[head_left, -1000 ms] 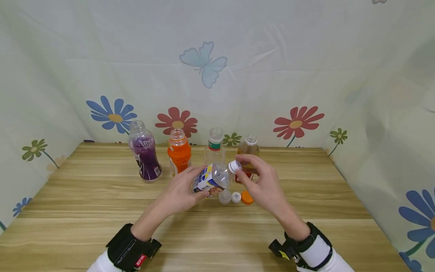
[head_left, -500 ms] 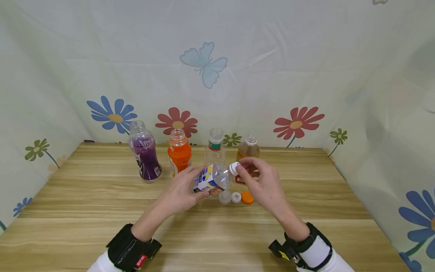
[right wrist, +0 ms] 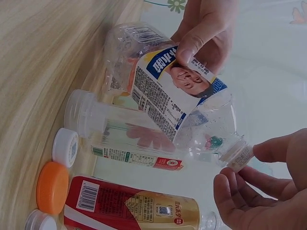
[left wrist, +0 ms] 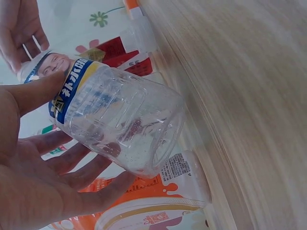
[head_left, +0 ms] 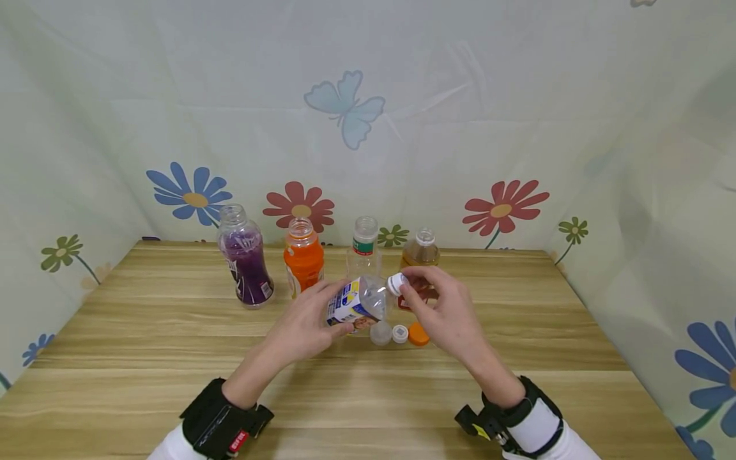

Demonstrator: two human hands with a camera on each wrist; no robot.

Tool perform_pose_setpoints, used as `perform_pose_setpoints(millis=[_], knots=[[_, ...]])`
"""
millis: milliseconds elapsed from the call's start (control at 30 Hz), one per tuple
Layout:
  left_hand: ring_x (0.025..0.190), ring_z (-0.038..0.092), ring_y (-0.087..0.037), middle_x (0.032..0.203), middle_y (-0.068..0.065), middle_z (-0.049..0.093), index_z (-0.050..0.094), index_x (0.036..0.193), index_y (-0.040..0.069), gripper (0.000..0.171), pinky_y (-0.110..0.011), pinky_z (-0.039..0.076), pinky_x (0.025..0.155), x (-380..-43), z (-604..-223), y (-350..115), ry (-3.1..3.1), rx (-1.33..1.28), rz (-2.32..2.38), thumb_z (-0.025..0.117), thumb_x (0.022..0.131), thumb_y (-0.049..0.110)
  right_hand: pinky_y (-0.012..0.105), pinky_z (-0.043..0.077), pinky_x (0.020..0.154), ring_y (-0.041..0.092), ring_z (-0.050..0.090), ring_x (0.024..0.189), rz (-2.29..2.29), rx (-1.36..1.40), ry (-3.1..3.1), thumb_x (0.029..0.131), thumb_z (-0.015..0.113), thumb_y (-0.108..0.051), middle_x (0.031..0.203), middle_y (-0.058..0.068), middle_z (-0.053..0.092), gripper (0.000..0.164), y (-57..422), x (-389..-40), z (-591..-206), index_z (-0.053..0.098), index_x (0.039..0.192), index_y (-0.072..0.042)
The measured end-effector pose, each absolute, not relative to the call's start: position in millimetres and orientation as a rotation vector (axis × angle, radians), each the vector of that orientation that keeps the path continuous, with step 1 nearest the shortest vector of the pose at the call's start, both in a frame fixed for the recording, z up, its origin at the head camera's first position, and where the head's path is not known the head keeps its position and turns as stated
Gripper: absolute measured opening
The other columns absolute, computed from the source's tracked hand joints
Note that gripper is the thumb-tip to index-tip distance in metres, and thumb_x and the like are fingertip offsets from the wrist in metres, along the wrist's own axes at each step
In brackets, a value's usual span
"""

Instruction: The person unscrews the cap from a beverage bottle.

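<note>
My left hand grips a clear plastic bottle round its blue, white and yellow label. The bottle is tilted above the table, its neck pointing right towards my right hand. Thumb and fingers of that hand pinch the white cap at the bottle's mouth. No liquid shows inside the bottle. Below the hands lie a translucent cap, a white cap and an orange cap. Another pale cap appears at the lower edge of the right wrist view.
Uncapped bottles stand in a row behind: a purple one, an orange one, a clear one with a green band and one with amber contents. A flowered curtain hangs behind the wooden table.
My right fingers have shifted round the white cap and bent closer over it, and the cap has moved slightly. The left hand and the bottle stay almost still.
</note>
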State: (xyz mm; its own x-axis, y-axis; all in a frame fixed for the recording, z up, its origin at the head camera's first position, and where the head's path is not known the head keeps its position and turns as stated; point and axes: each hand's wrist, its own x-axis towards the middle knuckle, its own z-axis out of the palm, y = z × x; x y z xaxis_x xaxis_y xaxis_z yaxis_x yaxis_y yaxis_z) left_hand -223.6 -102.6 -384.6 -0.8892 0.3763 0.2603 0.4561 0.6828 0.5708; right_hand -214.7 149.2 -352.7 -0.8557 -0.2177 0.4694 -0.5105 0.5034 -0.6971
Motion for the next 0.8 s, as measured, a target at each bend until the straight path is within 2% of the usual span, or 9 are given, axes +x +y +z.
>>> perform_pose_setpoints(millis=[367, 800], knots=[[0.11, 0.059, -0.026, 0.131, -0.01, 0.062, 0.051, 0.15, 0.009, 0.074, -0.048, 0.05, 0.098, -221.7, -383.5, -102.5, -2.789, -0.682, -0.982, 0.084, 0.086, 0.027, 0.026, 0.057, 0.071, 0.017, 0.062, 0.086, 1.259, 0.716, -2.37, 0.095, 0.071, -0.001, 0.104, 0.002, 0.068, 0.027, 149.7, -214.8, -352.7, 0.069, 0.122, -0.003], [0.117, 0.059, -0.028, 0.138, -0.012, 0.06, 0.05, 0.15, 0.009, 0.072, -0.051, 0.048, 0.102, -222.1, -383.7, -102.9, -2.796, -0.714, -1.018, 0.081, 0.089, 0.029, 0.027, 0.057, 0.072, 0.021, 0.063, 0.092, 1.322, 0.727, -2.329, 0.097, 0.068, 0.001, 0.11, 0.004, 0.068, 0.03, 148.5, -214.6, -353.4, 0.067, 0.127, -0.004]])
